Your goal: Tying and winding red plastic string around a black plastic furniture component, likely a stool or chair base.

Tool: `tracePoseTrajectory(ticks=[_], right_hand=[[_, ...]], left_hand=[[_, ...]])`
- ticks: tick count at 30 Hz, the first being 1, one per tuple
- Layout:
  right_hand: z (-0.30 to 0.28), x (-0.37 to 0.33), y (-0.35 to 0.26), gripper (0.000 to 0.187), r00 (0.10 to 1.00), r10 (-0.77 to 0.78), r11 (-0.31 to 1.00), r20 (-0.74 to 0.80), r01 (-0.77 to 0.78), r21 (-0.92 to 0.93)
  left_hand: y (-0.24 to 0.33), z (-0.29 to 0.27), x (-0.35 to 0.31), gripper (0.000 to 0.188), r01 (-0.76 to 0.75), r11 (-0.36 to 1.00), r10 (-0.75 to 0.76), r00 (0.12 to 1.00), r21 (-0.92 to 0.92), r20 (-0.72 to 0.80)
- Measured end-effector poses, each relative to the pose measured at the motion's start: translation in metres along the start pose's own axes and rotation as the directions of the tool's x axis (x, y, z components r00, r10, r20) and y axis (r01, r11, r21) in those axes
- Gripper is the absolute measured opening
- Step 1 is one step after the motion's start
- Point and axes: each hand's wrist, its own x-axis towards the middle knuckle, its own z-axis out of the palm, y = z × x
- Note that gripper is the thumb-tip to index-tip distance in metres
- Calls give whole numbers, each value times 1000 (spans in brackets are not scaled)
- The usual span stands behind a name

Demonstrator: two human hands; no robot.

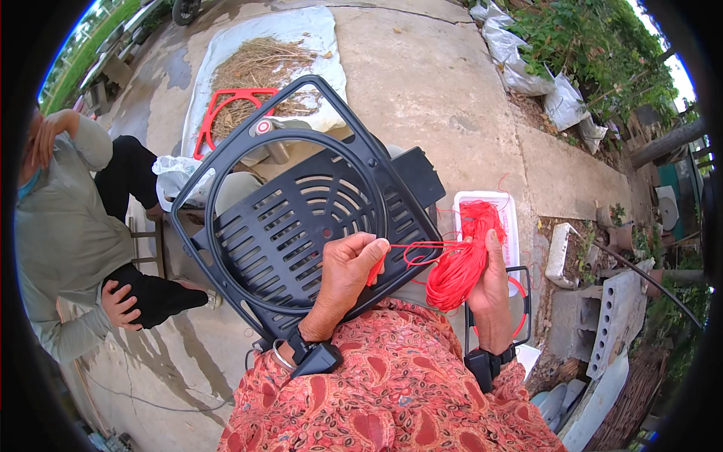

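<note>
Pinched between the thumb and fingers of my left hand [352, 273] is a strand of red cord. The strand runs right to a thick, looped bundle of red cord [454, 282], which my right hand [491, 297] grips from its right side. In front of me lies a black plastic frame [197, 239] with a large round opening, tilted across my lap. Through the opening shows a black slotted panel [290, 226]. My left hand is over the frame's near right part; whether it touches the frame I cannot tell.
A white tray [513, 226] stands behind the bundle. A red frame [205, 129] lies by dried stalks [252, 64] on a pale sheet [325, 45]. At left sits another person [64, 233], hands apart from mine. Concrete blocks [576, 320] lie at right.
</note>
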Motion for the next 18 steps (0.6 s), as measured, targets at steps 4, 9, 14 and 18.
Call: tracePoseTrajectory(ticks=[4, 9, 14, 18], right_hand=[[-3, 3, 2, 33, 996, 74, 993, -39, -70, 99], [-20, 17, -4, 35, 999, 33, 988, -29, -28, 150], [-56, 31, -32, 32, 957, -55, 975, -285, 113, 193], [-160, 31, -56, 35, 950, -204, 936, -237, 260, 235]], left_hand=[[0, 1, -1, 20, -47, 998, 47, 999, 47, -7], [-2, 3, 0, 19, -16, 999, 17, 1000, 40, -21], [3, 1, -2, 18, -31, 998, 34, 997, 47, -70], [9, 0, 0, 20, -89, 996, 92, 989, 29, -119]])
